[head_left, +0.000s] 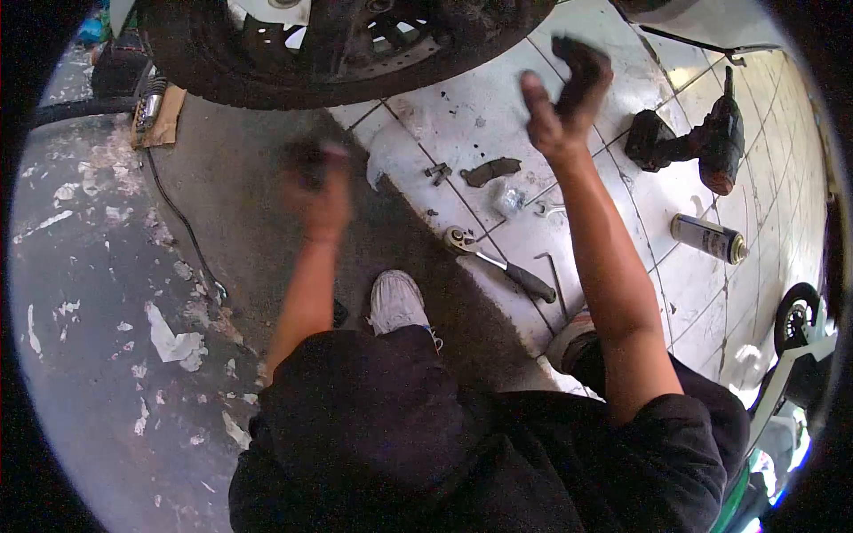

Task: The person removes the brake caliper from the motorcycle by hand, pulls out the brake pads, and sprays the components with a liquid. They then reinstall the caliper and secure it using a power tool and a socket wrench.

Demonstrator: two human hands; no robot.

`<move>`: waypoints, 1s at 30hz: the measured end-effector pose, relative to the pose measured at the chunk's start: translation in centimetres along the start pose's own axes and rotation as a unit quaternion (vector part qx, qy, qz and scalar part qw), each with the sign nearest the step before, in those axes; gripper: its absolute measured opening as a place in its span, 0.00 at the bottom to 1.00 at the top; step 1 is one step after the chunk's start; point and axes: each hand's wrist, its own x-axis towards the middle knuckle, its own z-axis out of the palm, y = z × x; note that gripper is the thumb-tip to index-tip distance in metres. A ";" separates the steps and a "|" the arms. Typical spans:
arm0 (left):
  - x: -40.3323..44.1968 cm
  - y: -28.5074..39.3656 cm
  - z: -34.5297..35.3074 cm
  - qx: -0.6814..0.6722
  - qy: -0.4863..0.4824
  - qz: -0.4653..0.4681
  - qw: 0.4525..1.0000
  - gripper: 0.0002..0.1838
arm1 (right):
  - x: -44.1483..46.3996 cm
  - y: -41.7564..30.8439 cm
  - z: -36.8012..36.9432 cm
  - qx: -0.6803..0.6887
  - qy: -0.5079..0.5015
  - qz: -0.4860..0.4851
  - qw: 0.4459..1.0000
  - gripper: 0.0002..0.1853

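Observation:
My right hand (pixel 569 102) is raised over the white tiles, its thumb apart from its dark, grimy fingers, with nothing visible between them. My left hand (pixel 318 186) is over the dark floor strip below the wheel (pixel 320 84); motion smears its dark fingers, so any hold is hidden. Between the hands, a brake pad (pixel 491 171) and a small metal part (pixel 438 173) lie on the tiles. Nearer me are a clear crumpled piece (pixel 508 201), a wrench end (pixel 548 210), a ratchet (pixel 502 265) and a hex key (pixel 553 275).
At the right, a cordless power tool (pixel 720 142) and a spray can (pixel 708 238) rest on the tiles. A spring-like part (pixel 151 102) sits on cardboard (pixel 169 120) at the upper left. A white shoe (pixel 397 302) is below my hands; a small wheel (pixel 797 318) shows at far right.

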 end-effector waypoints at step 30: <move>-3.7 8.1 1.3 -0.181 -0.343 0.116 0.914 0.13 | 0.4 -11.2 2.2 0.292 0.015 0.530 0.796 0.13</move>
